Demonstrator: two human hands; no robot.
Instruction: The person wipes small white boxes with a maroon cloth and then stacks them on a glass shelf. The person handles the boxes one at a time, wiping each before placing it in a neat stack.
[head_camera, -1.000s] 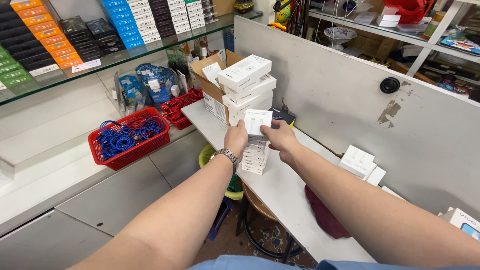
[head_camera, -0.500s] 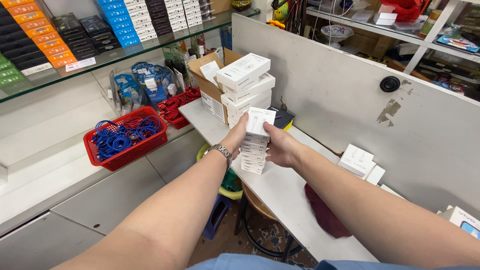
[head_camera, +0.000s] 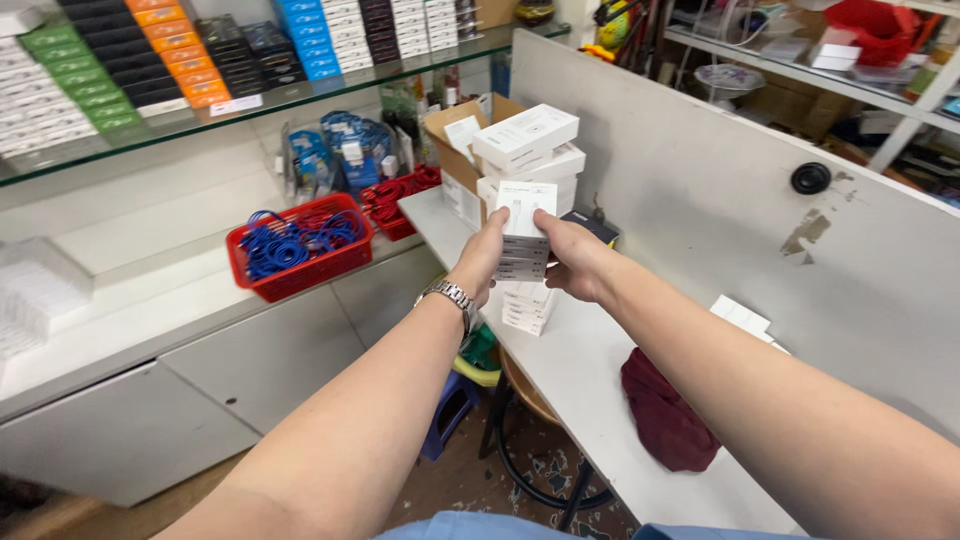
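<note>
Two hands are shown gripping one small white carton (head_camera: 524, 225) from opposite sides, raised above the white worktop (head_camera: 600, 400). The left hand (head_camera: 487, 255), with a metal watch (head_camera: 452, 297) at the wrist, is pressed against the carton's left edge; the right hand (head_camera: 572, 262) is wrapped about its right edge and back. Just below, a short stack of white cartons (head_camera: 527, 305) rests on the worktop, near the edge; a careless lowering could nudge it over the edge. A dark red cloth (head_camera: 662, 415) lies nearer the viewer. Beyond, a taller, uneven pile of white boxes (head_camera: 528, 150) leans beside an open cardboard box (head_camera: 455, 150); it could be toppled by a forward reach. A red basket of blue cables (head_camera: 298, 243) stands well to the left.
</note>
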